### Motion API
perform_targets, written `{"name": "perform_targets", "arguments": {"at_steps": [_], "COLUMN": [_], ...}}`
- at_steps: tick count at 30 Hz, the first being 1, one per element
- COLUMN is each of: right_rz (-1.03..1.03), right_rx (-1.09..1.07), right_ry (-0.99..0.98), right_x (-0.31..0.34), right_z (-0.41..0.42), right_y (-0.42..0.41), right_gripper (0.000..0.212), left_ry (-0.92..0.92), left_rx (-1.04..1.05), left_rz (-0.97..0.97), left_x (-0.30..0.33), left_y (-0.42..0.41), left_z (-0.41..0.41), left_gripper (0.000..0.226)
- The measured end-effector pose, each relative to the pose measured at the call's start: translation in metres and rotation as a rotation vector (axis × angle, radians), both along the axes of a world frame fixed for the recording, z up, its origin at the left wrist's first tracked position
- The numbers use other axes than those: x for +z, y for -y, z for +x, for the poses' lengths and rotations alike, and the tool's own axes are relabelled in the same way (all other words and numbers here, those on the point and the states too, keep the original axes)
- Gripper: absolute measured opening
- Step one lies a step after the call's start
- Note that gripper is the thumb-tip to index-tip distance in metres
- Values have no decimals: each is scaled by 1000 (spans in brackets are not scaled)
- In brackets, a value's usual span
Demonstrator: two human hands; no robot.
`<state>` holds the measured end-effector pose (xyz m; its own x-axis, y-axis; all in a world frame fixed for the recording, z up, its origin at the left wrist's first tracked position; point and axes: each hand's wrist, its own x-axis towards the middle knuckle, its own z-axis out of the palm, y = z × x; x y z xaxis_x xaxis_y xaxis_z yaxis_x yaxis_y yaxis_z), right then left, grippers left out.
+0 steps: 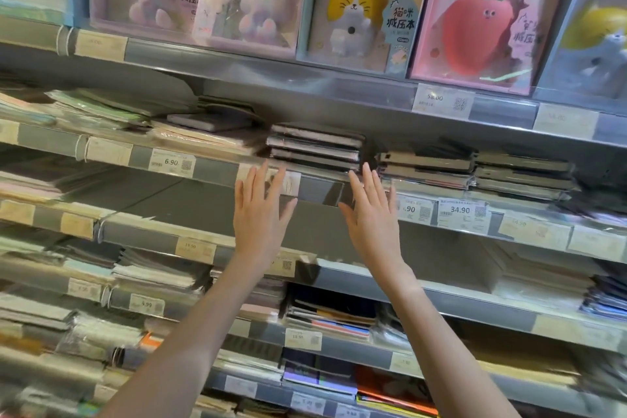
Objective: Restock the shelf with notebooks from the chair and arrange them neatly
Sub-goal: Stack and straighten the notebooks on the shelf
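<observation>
Left hand (259, 214) and right hand (371, 214) raised, fingers straight and spread, holding nothing, just below stack of dark notebooks (315, 146) on shelf (319, 185). Probably arranging step: stack placed, needed squaring. Next: push gently, align with neighbour stacks (475, 170). Chair not visible.

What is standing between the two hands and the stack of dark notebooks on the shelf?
Nothing visible. The left hand and right hand are open just below the stack of dark notebooks, whose front faces them uncovered.
</observation>
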<state>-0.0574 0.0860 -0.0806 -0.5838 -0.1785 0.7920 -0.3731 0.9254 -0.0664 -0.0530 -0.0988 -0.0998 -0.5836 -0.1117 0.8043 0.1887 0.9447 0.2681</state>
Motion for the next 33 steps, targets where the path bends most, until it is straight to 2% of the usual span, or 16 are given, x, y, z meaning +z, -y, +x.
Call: {"name": "perform_targets", "arguments": {"at_steps": [8,14,19,33], "right_rz": [18,12,50,141], "right_rx": [0,9,-23,51], "right_ry": [54,220,333,767], "right_x": [-55,-104,-161,-354], "right_z": [16,31,42,84], "right_y": [1,5,13,46], "right_gripper": [55,55,56,62], "left_ry": [112,190,309,700], "left_rx": [-27,-52,-52,-3], "left_rz": [16,43,48,96], "left_x": [-47,-101,-163,-362], "left_y": [-7,-10,-2,39], "left_z": [21,35,50,124], "left_gripper": [56,55,57,59]}}
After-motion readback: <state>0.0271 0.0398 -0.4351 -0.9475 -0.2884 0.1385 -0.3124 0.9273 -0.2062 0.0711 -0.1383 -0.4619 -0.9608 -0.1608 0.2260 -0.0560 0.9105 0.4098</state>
